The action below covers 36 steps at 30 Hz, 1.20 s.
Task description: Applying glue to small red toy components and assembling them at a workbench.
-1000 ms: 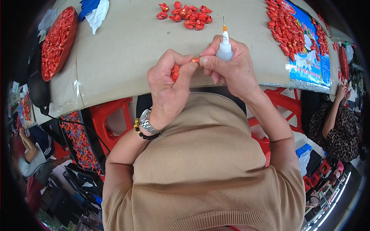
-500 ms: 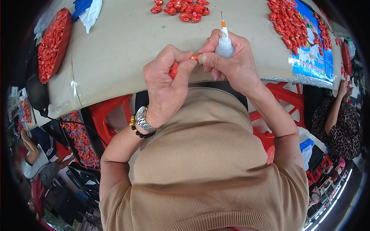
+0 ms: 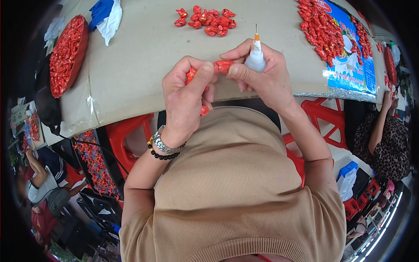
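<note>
Between my two hands is a small glossy red piece (image 3: 223, 66) with dark and gold marks, its exact kind unclear. The thumb and fingers of my left hand (image 3: 185, 96) pinch its left end, and more red pieces show among the curled fingers. My right hand (image 3: 270, 81) closes thumb and finger at the other end. Tucked in that same hand is a white squeeze bottle (image 3: 255, 60) with an orange-based needle tip, pointing up and away. A small cluster of similar red pieces (image 3: 209, 19) lies on the table (image 3: 131, 65) beyond my hands.
A red bowl (image 3: 81, 65) heaped with red pieces stands at the left, near a blue and white cloth (image 3: 107, 19). At the right, a large pile of red pieces (image 3: 321, 32) partly covers a blue printed sheet (image 3: 355, 76). Red stools (image 3: 124, 135) stand below the table edge; a person (image 3: 379, 139) sits at far right.
The red piece between my hands now shows more fully, turned out from under the fingertips. My left fingers have shifted, exposing more red pieces below. The whole view has moved slightly.
</note>
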Each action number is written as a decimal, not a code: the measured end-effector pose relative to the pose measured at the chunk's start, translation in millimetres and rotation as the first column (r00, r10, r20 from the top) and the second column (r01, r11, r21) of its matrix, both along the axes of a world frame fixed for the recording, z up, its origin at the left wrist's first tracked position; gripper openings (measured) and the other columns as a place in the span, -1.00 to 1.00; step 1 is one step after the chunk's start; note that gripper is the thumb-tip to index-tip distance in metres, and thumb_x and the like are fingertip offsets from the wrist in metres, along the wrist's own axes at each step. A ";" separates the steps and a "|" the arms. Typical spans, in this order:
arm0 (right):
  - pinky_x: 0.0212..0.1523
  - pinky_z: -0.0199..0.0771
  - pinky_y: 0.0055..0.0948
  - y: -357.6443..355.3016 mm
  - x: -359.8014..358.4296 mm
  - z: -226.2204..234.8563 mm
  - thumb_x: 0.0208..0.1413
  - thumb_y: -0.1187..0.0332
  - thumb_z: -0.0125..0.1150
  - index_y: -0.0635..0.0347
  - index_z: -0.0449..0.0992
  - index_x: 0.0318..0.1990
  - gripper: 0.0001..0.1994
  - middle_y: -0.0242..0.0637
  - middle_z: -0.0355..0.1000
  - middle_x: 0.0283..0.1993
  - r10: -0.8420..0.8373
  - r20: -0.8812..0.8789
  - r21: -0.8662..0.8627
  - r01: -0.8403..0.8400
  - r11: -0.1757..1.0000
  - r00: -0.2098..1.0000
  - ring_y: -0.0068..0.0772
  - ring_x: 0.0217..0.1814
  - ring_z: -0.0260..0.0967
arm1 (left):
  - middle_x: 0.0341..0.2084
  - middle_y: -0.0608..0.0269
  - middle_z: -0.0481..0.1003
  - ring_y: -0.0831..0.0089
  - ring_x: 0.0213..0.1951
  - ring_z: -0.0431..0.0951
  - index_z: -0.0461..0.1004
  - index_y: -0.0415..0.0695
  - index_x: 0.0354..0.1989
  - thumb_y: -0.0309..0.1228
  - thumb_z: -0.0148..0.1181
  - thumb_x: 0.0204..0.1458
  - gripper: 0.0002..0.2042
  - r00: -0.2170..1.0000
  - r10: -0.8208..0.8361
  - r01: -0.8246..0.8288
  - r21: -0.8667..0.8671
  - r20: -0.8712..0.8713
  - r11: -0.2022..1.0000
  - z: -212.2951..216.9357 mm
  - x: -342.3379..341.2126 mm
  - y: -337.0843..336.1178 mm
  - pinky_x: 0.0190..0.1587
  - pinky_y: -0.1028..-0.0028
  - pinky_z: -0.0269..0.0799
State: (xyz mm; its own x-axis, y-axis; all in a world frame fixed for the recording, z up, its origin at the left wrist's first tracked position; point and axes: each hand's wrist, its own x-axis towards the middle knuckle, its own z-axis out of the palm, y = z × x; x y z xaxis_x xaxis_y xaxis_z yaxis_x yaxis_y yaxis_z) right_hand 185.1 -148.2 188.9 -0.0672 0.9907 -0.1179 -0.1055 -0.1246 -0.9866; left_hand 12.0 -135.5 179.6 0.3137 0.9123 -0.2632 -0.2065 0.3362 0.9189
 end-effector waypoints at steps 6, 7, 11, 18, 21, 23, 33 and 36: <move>-0.55 0.33 -0.72 -0.4 -1.9 -8.7 -0.01 0.51 0.34 0.26 0.55 -0.27 -0.86 -0.45 0.43 -0.43 -0.070 0.292 0.246 -0.004 0.969 0.954 -0.73 -0.53 0.32 | -0.51 0.26 0.46 0.67 -0.67 0.34 0.40 -0.20 -0.34 -0.37 0.09 0.19 -0.85 0.998 0.029 -0.029 -0.010 0.050 1.000 -0.4 2.5 -0.9 -0.74 0.70 0.16; -0.48 0.37 -0.63 0.2 -2.6 -9.9 -0.05 0.52 0.36 0.30 0.54 -0.31 -0.85 -0.36 0.49 -0.43 -0.081 0.265 0.260 0.010 0.966 0.961 -0.68 -0.48 0.37 | -0.62 0.32 0.41 0.69 -0.72 0.29 0.40 -0.21 -0.38 -0.39 0.09 0.18 -0.85 0.998 0.052 -0.052 -0.001 0.045 0.999 0.7 4.6 -1.0 -0.75 0.68 0.14; -0.42 0.41 -0.54 -0.4 -5.0 -14.0 -0.09 0.52 0.38 0.34 0.47 -0.42 -0.84 -0.27 0.56 -0.43 -0.106 0.244 0.279 0.035 0.960 0.964 -0.61 -0.43 0.44 | -0.76 0.41 0.33 0.72 -0.77 0.23 0.40 -0.21 -0.43 -0.44 0.09 0.16 -0.85 0.997 0.068 -0.068 0.002 0.025 0.998 1.0 4.9 -0.9 -0.76 0.66 0.10; -0.52 0.33 -0.69 -0.5 -2.7 -20.9 -0.02 0.53 0.34 0.28 0.54 -0.32 -0.89 -0.38 0.43 -0.40 -0.050 0.266 0.296 -0.033 0.955 0.963 -0.69 -0.47 0.32 | -0.77 0.41 0.33 0.74 -0.77 0.20 0.40 -0.22 -0.46 -0.50 0.07 0.15 -0.87 0.997 0.078 -0.077 0.041 -0.009 0.996 -0.9 6.3 -0.3 -0.75 0.65 0.05; -0.53 0.31 -0.70 -0.1 -3.3 -21.1 -0.02 0.54 0.33 0.29 0.53 -0.33 -0.90 -0.38 0.43 -0.41 -0.054 0.290 0.310 -0.040 0.950 0.956 -0.70 -0.46 0.32 | -0.78 0.41 0.32 0.75 -0.76 0.19 0.40 -0.22 -0.46 -0.50 0.06 0.14 -0.86 0.995 0.075 -0.070 0.078 -0.062 0.994 -1.9 6.4 0.1 -0.75 0.65 0.05; -0.47 0.33 -0.67 -0.5 -2.7 -20.1 -0.04 0.57 0.33 0.29 0.52 -0.34 -0.89 -0.37 0.43 -0.42 -0.073 0.310 0.309 -0.028 0.951 0.948 -0.67 -0.44 0.33 | -0.78 0.42 0.32 0.74 -0.76 0.20 0.39 -0.22 -0.46 -0.51 0.06 0.14 -0.87 0.996 0.066 -0.059 0.107 -0.061 0.993 -2.7 8.1 1.1 -0.74 0.65 0.06; -0.32 0.39 -0.57 0.2 -1.4 -10.2 -0.04 0.55 0.29 0.32 0.55 -0.31 -0.88 -0.34 0.49 -0.40 -0.070 0.315 0.296 -0.027 0.955 0.946 -0.61 -0.37 0.40 | -0.64 0.35 0.40 0.71 -0.73 0.24 0.41 -0.24 -0.31 -0.40 0.09 0.19 -0.86 0.999 0.046 -0.045 0.013 -0.025 0.999 3.9 5.6 -0.8 -0.72 0.68 0.13; -0.37 0.40 -0.60 -1.2 -1.6 -8.1 -0.02 0.56 0.27 0.30 0.55 -0.30 -0.90 -0.37 0.49 -0.41 -0.166 0.269 0.357 0.062 0.932 0.949 -0.63 -0.39 0.41 | -0.56 0.30 0.44 0.70 -0.70 0.27 0.43 -0.26 -0.14 -0.35 0.10 0.19 -0.78 0.999 0.039 -0.039 0.006 0.004 0.999 9.3 7.8 -1.2 -0.71 0.69 0.14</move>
State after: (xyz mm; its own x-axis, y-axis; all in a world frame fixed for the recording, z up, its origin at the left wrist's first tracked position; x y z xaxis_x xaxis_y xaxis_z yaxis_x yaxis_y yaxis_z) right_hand 183.5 -149.5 180.7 0.0341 0.9725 0.2302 0.1979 0.2192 -0.9554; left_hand 19.8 -136.7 188.8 0.2786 0.9255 -0.2567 -0.2233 0.3224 0.9199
